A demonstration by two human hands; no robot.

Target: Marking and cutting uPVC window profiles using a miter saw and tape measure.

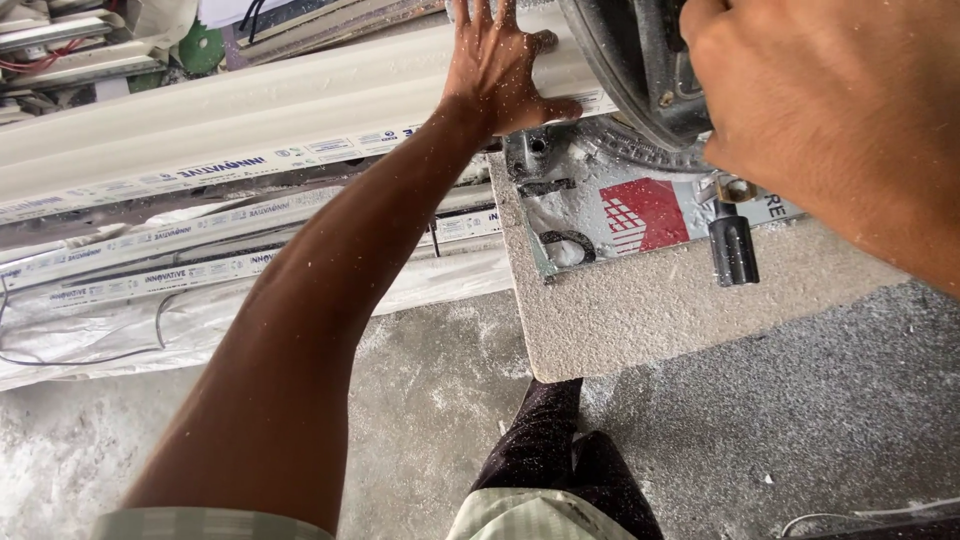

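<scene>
Left hand [497,62] spread flat, fingers wide, pressed on the long white plastic profile [250,125], just left of the mitre saw [640,70]; thumb tip touching the profile's front edge beside the saw's base. Right hand [830,120] up close to the camera, curled over the top of the saw's dark housing; fingers hidden, so how tightly closed cannot be told. Below the saw, a metal base plate [610,215] with a red patch and a black knob [733,250], seated on a speckled dusty board [660,300]. Left of the saw, more white profiles in printed film [150,265] stacked under the held one, with loose clear wrap [90,335] sagging beneath. Under the saw, grey concrete floor [430,400] strewn with white shavings; dark trouser leg [555,450] standing there.
</scene>
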